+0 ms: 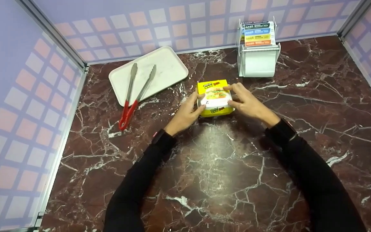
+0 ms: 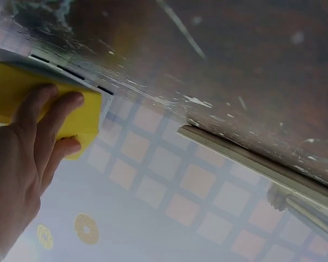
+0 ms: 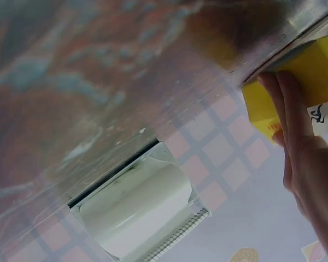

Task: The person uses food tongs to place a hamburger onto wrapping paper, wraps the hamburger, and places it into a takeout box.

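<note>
A yellow burger box [image 1: 217, 102] with a printed burger and a white band rests on the dark marbled table, its lid down. My left hand [image 1: 186, 111] grips its left side, thumb at the near corner. On the right side my right hand [image 1: 246, 100] holds it, index finger at the top edge and thumb lower down. The left wrist view shows fingers of the left hand against the box's yellow wall [image 2: 87, 117]. Fingers of the right hand lie along the opposite wall [image 3: 257, 109] in the right wrist view.
A white tray [image 1: 169, 69] lies back left, with red-handled tongs [image 1: 128, 111] resting across its near edge, handles on the table. Back right stands a clear dispenser [image 1: 259, 61] with a white roll and several coloured label strips. Checkered panels [image 1: 201, 19] border the table.
</note>
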The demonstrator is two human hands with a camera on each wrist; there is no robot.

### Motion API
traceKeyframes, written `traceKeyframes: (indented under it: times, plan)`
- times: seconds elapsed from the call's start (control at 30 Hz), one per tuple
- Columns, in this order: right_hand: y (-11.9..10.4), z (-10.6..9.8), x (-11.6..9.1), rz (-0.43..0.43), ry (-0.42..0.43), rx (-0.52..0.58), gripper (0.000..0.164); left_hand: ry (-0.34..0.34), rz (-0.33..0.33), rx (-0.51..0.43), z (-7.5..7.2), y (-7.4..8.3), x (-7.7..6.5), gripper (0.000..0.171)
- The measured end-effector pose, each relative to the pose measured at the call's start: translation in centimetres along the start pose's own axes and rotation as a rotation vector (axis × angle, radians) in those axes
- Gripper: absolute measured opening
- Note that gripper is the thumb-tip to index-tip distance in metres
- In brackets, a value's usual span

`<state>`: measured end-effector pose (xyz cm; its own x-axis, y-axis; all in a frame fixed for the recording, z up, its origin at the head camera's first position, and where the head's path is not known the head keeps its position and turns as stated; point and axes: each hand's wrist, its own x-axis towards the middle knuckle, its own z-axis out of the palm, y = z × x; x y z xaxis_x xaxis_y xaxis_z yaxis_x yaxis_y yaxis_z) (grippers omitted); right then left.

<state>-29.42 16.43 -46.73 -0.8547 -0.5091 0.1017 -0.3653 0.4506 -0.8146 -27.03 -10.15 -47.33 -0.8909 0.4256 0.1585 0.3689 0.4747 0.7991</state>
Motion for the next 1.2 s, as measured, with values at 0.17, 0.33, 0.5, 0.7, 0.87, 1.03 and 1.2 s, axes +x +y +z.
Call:
traceKeyframes:
  times: [0.17,0.33,0.5,0.7,0.87,1.03,1.2]
  plan:
    - [-0.08,0.14,-0.25,0.029,-0.021,-0.107,0.049,-0.056,-0.020,0.018,0.06,-0.10,0.02,0.027]
    - [-0.22,0.33,-0.32,0.017,-0.015,-0.153,0.050,-0.105,-0.013,0.044,0.00,-0.26,-0.04,0.037]
    - [-0.26,0.27,-0.40,0.026,-0.027,-0.188,0.051,-0.133,-0.019,0.055,-0.01,-0.39,-0.14,0.041]
    - [-0.41,0.30,-0.16,0.037,-0.048,-0.190,0.052,-0.132,-0.035,0.054,-0.31,-0.34,-0.35,0.040]
    - [-0.49,0.41,-0.08,0.042,-0.050,-0.202,0.051,-0.130,-0.050,0.064,-0.42,-0.35,-0.47,0.040]
    - [-0.65,0.54,-0.18,0.048,-0.061,-0.210,0.052,-0.129,-0.063,0.055,-0.29,-0.45,-0.49,0.041]
    - [-0.73,0.39,-0.36,0.057,-0.048,-0.227,0.052,-0.124,-0.052,0.055,-0.09,-0.65,-0.19,0.045]
